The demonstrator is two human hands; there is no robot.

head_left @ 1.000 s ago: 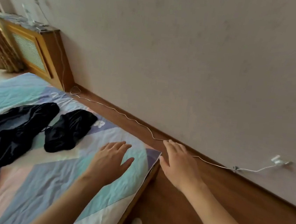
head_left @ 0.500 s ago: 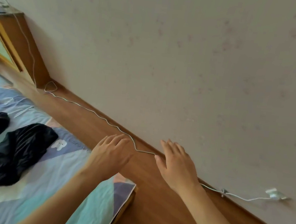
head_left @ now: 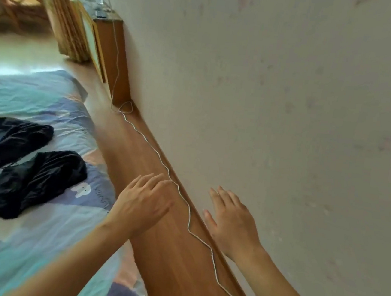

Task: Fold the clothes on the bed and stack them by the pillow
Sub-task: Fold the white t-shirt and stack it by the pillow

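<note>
Lying crumpled on the left of the bed (head_left: 35,239), the nearer black garment (head_left: 34,184) reads as thin, soft and light with a slight sheen, probably slippery, so it is best taken by pinching two corners of one end; its long axis runs from near-left to far-right, and a second black garment (head_left: 9,138) lies just beyond it on a similar slant. Both the left hand (head_left: 142,205) and right hand (head_left: 230,219) are spread, fingers straight, holding nothing, well right of the clothes, above the floor (head_left: 166,253).
</note>
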